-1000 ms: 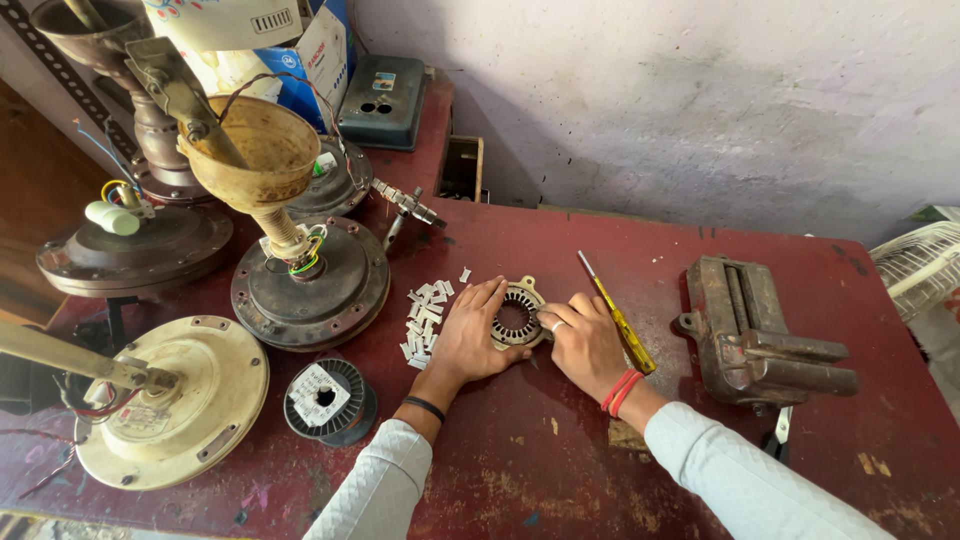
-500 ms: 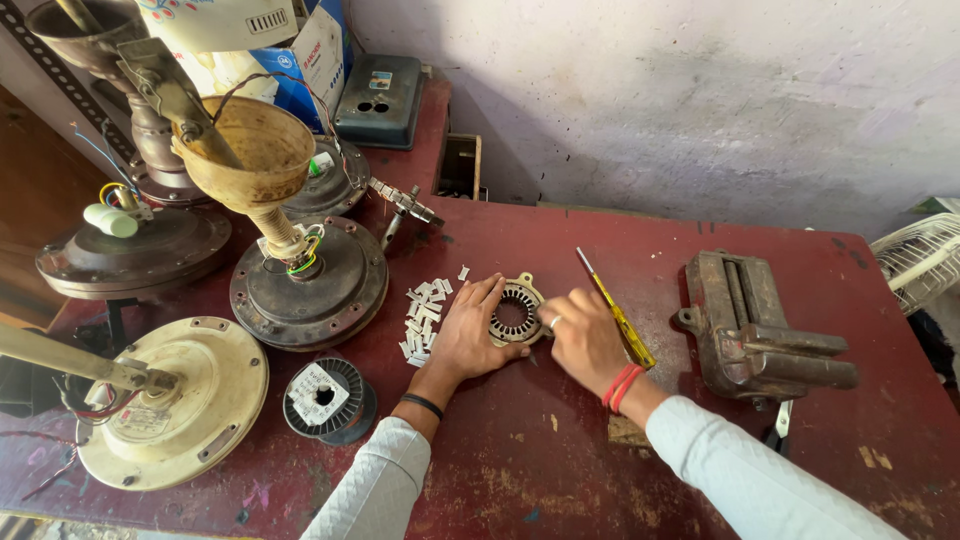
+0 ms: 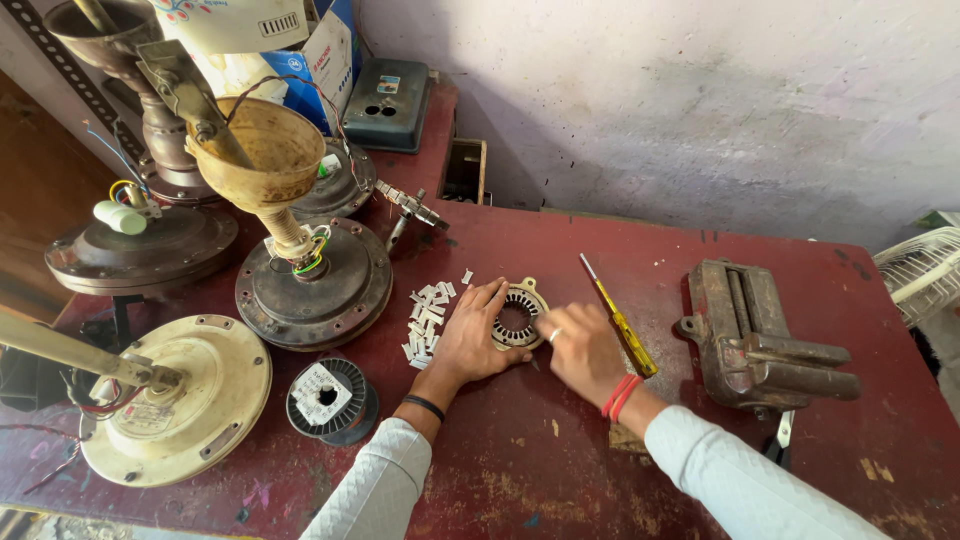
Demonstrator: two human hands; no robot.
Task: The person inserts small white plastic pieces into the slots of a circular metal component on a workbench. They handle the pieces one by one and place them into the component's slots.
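One ring-shaped slotted metal stator core (image 3: 519,317) lies flat on the red workbench (image 3: 560,470), near its middle, and both hands are on it. The left hand (image 3: 472,335) rests palm down with fingers spread, pressing the core's left edge rather than closing around it; the right hand (image 3: 585,345) curls its fingers against the core's right edge, with a ring on one finger and red bands at the wrist. Just left of the left hand lies a loose heap of small white insulation slips (image 3: 428,312), too many and too overlapped to count. One screwdriver (image 3: 618,317) with a yellow handle lies just beyond the right hand, close to its knuckles. One grey bench vise (image 3: 762,335) stands well to the right. One spool of wire (image 3: 330,399) sits near the left forearm. Four ceiling fan motors crowd the left side: a cream one (image 3: 185,400) nearest, a dark one (image 3: 315,283) just behind the white slips with a yellowish cup on its rod, another dark one (image 3: 140,240) further left, and a fourth (image 3: 340,185) behind, partly hidden. One grey-blue box (image 3: 392,103) sits at the back by the wall.
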